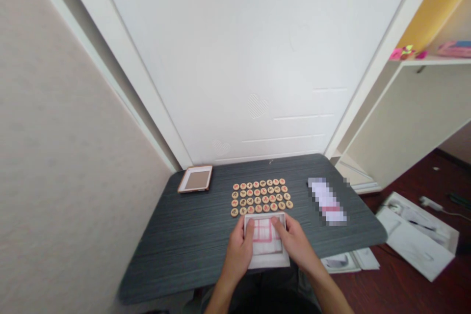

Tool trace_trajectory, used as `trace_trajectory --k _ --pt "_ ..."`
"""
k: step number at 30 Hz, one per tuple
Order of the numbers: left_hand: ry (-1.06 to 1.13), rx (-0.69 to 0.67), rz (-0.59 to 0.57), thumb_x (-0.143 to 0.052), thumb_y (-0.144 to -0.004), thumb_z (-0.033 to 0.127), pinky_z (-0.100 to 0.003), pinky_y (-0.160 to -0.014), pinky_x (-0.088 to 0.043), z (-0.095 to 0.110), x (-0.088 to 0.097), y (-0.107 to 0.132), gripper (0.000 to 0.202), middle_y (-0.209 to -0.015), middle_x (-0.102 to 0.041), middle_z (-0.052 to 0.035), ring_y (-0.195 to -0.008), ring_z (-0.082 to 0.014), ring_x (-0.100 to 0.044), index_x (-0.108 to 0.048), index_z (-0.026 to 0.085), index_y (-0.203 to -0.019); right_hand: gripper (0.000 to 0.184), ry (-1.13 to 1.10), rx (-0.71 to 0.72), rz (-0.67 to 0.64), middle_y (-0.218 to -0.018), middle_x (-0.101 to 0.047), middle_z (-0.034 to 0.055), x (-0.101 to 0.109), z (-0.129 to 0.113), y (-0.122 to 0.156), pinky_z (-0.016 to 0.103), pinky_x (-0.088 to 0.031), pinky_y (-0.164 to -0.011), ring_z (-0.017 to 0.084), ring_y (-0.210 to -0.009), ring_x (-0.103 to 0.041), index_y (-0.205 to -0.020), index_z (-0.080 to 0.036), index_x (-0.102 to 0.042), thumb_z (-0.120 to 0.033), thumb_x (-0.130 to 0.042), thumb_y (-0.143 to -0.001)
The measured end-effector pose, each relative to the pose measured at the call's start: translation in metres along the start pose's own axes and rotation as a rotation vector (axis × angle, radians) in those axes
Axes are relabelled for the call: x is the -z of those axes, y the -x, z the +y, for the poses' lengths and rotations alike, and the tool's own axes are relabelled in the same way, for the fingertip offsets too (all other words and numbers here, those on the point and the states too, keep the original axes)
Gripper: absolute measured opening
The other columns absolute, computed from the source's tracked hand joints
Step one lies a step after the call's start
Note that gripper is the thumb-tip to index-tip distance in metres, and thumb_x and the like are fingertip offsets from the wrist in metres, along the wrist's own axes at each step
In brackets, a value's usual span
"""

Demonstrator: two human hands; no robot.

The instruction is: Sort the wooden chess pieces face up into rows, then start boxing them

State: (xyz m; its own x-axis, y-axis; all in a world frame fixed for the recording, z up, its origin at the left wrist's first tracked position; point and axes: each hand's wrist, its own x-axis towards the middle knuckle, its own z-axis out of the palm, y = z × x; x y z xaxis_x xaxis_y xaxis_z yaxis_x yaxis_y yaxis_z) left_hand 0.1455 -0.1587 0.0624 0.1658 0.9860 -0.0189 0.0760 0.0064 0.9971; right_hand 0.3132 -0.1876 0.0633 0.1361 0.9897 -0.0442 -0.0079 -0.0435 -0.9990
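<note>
Both hands hold a small white open box at the near edge of the dark table. My left hand grips its left side, with the thumb over the rim. On the opposite side my right hand does the same, its thumb reaching inside. In the box lies a folded white sheet with red lines. Just beyond the box, round wooden Chinese chess pieces with red or black characters lie flat in neat rows. A shallow box lid with a brown-edged rim rests at the back left.
The dark grey table stands against a white panel door. A blurred-out flat object lies on its right side. Open white boxes sit on the red-brown floor at right, below a shelf unit.
</note>
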Motion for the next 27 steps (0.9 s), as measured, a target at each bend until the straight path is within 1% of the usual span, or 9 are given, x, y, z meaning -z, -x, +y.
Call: trace_trajectory --k 3,7,10,13,16,18,21,24,27 --pt "-0.005 0.014 -0.026 -0.059 -0.091 0.050 -0.033 -0.087 -0.052 -0.002 -0.001 0.000 0.041 -0.108 -0.073 -0.0117 -0.096 -0.0253 -0.068 -0.066 0.014 -0.111 0.044 -0.010 -0.010 0.024 -0.092 -0.072 0.0055 -0.002 0.006 -0.001 0.031 -0.051 -0.080 0.022 -0.085 -0.063 -0.100 -0.017 -0.069 -0.060 -0.059 -0.090" --pt "-0.004 0.031 -0.011 -0.057 -0.092 0.051 -0.032 -0.083 -0.052 -0.007 0.001 0.003 0.042 -0.103 -0.074 -0.0101 -0.091 -0.0241 -0.068 -0.066 0.014 -0.110 0.043 0.012 -0.017 0.029 -0.090 -0.072 0.0051 -0.006 0.012 0.001 0.030 -0.051 -0.078 0.022 -0.085 -0.063 -0.098 -0.017 -0.070 -0.059 -0.065 -0.087" --pt "0.003 0.040 -0.004 -0.054 -0.094 0.052 -0.031 -0.082 -0.052 -0.012 0.003 0.004 0.044 -0.102 -0.074 -0.0089 -0.085 -0.0220 -0.066 -0.066 0.014 -0.112 0.044 0.034 -0.030 0.037 -0.086 -0.072 0.0053 -0.006 0.015 0.002 0.029 -0.050 -0.076 0.022 -0.082 -0.062 -0.096 -0.016 -0.071 -0.059 -0.062 -0.089" --pt "-0.010 0.052 0.001 -0.052 -0.095 0.054 -0.030 -0.081 -0.051 -0.016 0.005 0.003 0.046 -0.100 -0.073 -0.0083 -0.079 -0.0202 -0.064 -0.067 0.014 -0.111 0.047 0.018 -0.041 0.026 -0.085 -0.072 0.0055 -0.007 0.019 0.002 0.031 -0.050 -0.076 0.022 -0.082 -0.062 -0.098 -0.016 -0.071 -0.061 -0.059 -0.090" --pt "-0.009 0.063 0.004 -0.050 -0.095 0.056 -0.030 -0.079 -0.051 -0.018 0.007 0.003 0.048 -0.096 -0.074 -0.0079 -0.079 -0.0208 -0.065 -0.067 0.014 -0.110 0.049 -0.031 -0.067 0.010 -0.088 -0.072 0.0057 -0.009 0.024 -0.001 0.032 -0.050 -0.078 0.023 -0.081 -0.063 -0.100 -0.016 -0.070 -0.062 -0.056 -0.091" --pt "-0.016 0.053 -0.001 -0.051 -0.095 0.055 -0.030 -0.079 -0.052 -0.019 0.009 0.003 0.047 -0.096 -0.074 -0.0080 -0.082 -0.0218 -0.065 -0.067 0.014 -0.111 0.048 -0.045 -0.076 0.006 -0.088 -0.072 0.0058 -0.012 0.026 -0.003 0.033 -0.050 -0.079 0.022 -0.080 -0.063 -0.099 -0.016 -0.069 -0.062 -0.055 -0.092" --pt "-0.079 0.027 -0.008 -0.055 -0.094 0.052 -0.029 -0.081 -0.051 -0.019 0.013 0.005 0.043 -0.098 -0.074 -0.0081 -0.087 -0.0226 -0.066 -0.068 0.015 -0.110 0.044 -0.015 -0.040 0.026 -0.089 -0.070 0.0053 -0.015 0.028 -0.005 0.031 -0.050 -0.080 0.023 -0.084 -0.062 -0.098 -0.017 -0.067 -0.060 -0.056 -0.092" --pt "-0.154 0.030 -0.019 -0.053 -0.095 0.051 -0.029 -0.079 -0.050 -0.020 0.017 0.004 0.041 -0.094 -0.074 -0.0078 -0.083 -0.0217 -0.065 -0.068 0.014 -0.106 0.039 0.035 -0.006 0.046 -0.085 -0.067 0.0037 -0.017 0.028 -0.004 0.028 -0.049 -0.077 0.021 -0.082 -0.061 -0.093 -0.019 -0.065 -0.058 -0.059 -0.091" --pt "-0.154 0.043 -0.027 -0.049 -0.097 0.052 -0.029 -0.078 -0.050 -0.024 0.017 0.003 0.043 -0.093 -0.074 -0.0076 -0.079 -0.0204 -0.064 -0.068 0.014 -0.106 0.038 0.056 -0.006 0.044 -0.082 -0.066 0.0030 -0.017 0.028 -0.003 0.027 -0.049 -0.075 0.020 -0.080 -0.060 -0.089 -0.019 -0.064 -0.057 -0.058 -0.092"
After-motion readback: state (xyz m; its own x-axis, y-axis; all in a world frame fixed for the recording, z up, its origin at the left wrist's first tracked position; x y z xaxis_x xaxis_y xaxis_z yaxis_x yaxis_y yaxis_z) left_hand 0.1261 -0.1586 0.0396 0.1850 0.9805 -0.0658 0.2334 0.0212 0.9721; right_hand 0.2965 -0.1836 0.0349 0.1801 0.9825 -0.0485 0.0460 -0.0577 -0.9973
